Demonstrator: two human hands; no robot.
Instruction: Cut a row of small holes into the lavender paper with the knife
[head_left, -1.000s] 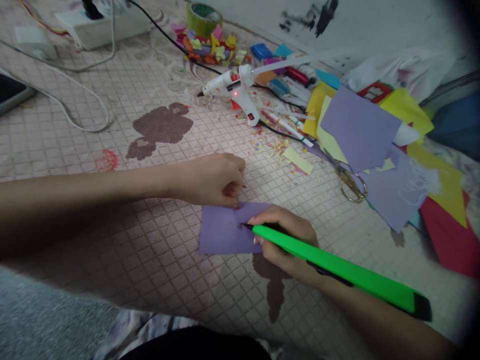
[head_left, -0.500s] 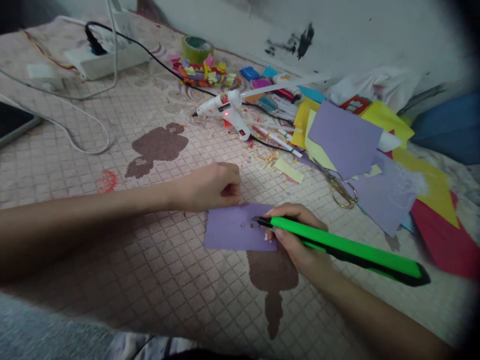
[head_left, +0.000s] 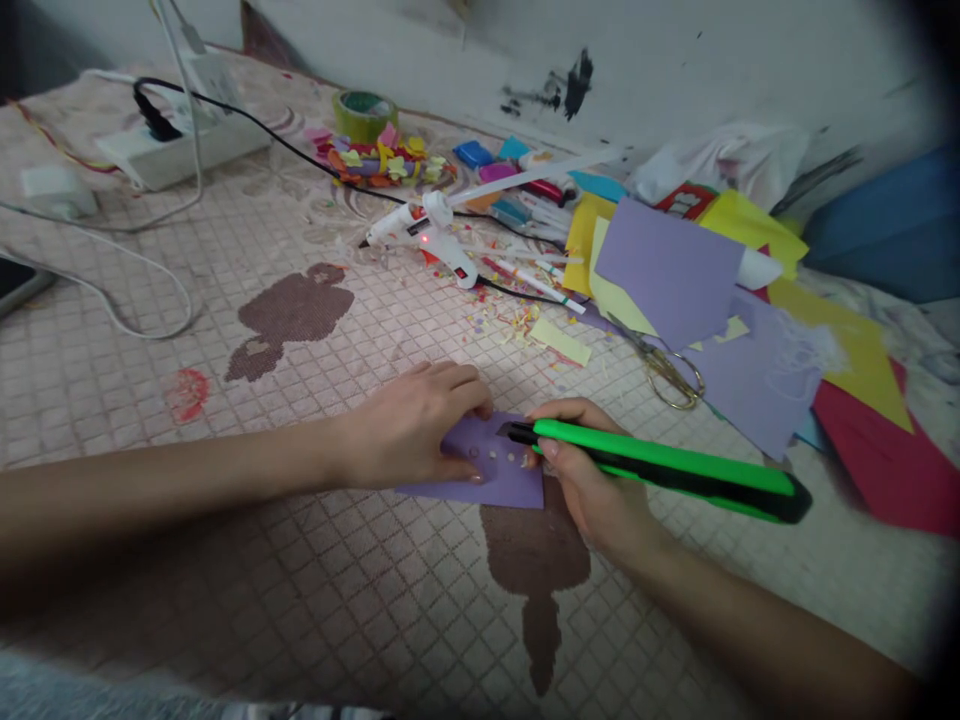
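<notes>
While the left hand (head_left: 412, 432) lies spread on a purple card (head_left: 504, 482), pinning it, the right hand (head_left: 589, 480) grips a green craft knife (head_left: 660, 468), tip over the card.

Left forearm (head_left: 172, 490): I see it bare, long and slim, running in from 9 o'clock and tapering toward the wrist.

Left hand (head_left: 412, 430): it sits near the centre of my view, slender, with four fingers showing and plain knuckles.

Right forearm (head_left: 772, 630): I see this one bare too, coming in from about 4 o'clock, its far end softened by the dark lens edge.

Right hand (head_left: 592, 480): narrow, partly hidden from my viewpoint.

Thumbnail (head_left: 548, 449): pale, smooth and unpainted as far as I can tell.

Clothing: a speckled grey cloth (head_left: 97, 700) shows as a thin strip at 7 o'clock; I cannot tell which garment it is.
</notes>
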